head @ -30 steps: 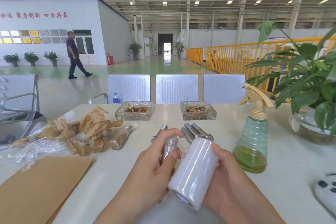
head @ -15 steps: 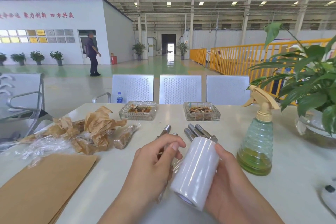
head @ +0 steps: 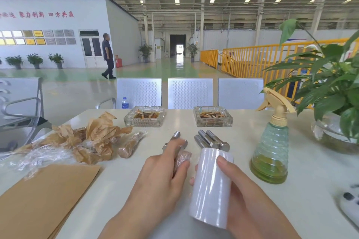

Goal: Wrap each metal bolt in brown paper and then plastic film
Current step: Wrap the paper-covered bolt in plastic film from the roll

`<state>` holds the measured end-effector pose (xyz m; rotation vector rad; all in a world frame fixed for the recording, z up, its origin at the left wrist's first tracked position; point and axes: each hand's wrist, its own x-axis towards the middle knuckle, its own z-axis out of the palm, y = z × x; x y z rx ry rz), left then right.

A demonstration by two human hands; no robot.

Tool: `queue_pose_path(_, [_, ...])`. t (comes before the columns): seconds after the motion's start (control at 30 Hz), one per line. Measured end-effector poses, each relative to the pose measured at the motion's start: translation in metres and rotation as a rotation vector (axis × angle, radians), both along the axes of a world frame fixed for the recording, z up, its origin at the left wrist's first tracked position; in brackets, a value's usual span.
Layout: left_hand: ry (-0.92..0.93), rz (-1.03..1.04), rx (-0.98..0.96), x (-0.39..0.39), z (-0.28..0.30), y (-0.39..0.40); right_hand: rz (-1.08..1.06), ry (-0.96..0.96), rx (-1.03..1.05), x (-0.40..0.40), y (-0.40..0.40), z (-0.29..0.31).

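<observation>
In the head view, the film stage is in hand: the left hand curls its grip round a paper-wrapped bolt, just left of the plastic film roll that the right hand clasps above the desk. Bare bolts lie just beyond the roll. Next, probably, turn the bolt to draw film round it.

On the table, a stack of paper sheets lies at the near left corner, with crumpled paper behind it. Two ashtrays sit near the far edge. Loose bolts lie before the right ashtray. A spray bottle stands right of them, and a plant at the right edge.
</observation>
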<state>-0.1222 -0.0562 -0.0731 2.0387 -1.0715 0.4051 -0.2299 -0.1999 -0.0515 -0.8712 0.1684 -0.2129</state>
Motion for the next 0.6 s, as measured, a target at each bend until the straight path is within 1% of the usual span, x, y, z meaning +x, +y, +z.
queue_pose_path(0.07, [-0.051, 0.054, 0.051, -0.002, 0.002, 0.0, -0.035, 0.034, 0.01, -0.002, 0.0, -0.001])
queue_pose_path(0.13, [-0.044, 0.038, 0.084, -0.006, 0.006, 0.0, 0.078, -0.023, 0.057, -0.007, 0.005, 0.004])
queue_pose_path(0.17, [-0.035, 0.021, 0.09, -0.007, 0.008, 0.0, 0.049, -0.013, 0.087, -0.006, 0.008, 0.008])
queue_pose_path(0.23, [-0.024, 0.012, 0.077, -0.008, 0.009, -0.001, 0.018, -0.036, 0.081, -0.004, 0.006, 0.005])
queue_pose_path(0.3, [0.027, 0.012, 0.029, -0.009, 0.01, -0.003, -0.013, -0.013, 0.056, -0.008, 0.002, 0.005])
queue_pose_path(0.37, [0.123, -0.011, -0.039, -0.008, 0.009, -0.003, -0.06, 0.016, 0.063, -0.01, -0.001, 0.008])
queue_pose_path(0.43, [0.216, -0.044, -0.101, -0.005, 0.008, -0.003, -0.077, 0.077, 0.008, -0.009, -0.005, 0.013])
queue_pose_path(0.47, [0.276, -0.067, -0.14, -0.004, 0.007, -0.002, -0.083, 0.075, -0.025, -0.01, -0.006, 0.015])
queue_pose_path(0.5, [0.357, -0.096, -0.184, -0.003, 0.008, -0.002, -0.066, 0.035, -0.071, -0.016, -0.007, 0.016])
queue_pose_path(0.53, [0.461, -0.132, -0.24, -0.002, 0.009, -0.002, -0.154, 0.065, -0.034, -0.021, -0.011, 0.019])
queue_pose_path(0.57, [0.585, -0.162, -0.298, -0.001, 0.011, -0.002, -0.224, 0.073, -0.07, -0.022, -0.012, 0.022])
queue_pose_path(0.6, [0.709, -0.18, -0.346, 0.0, 0.014, -0.002, -0.188, 0.083, -0.08, -0.024, -0.011, 0.024])
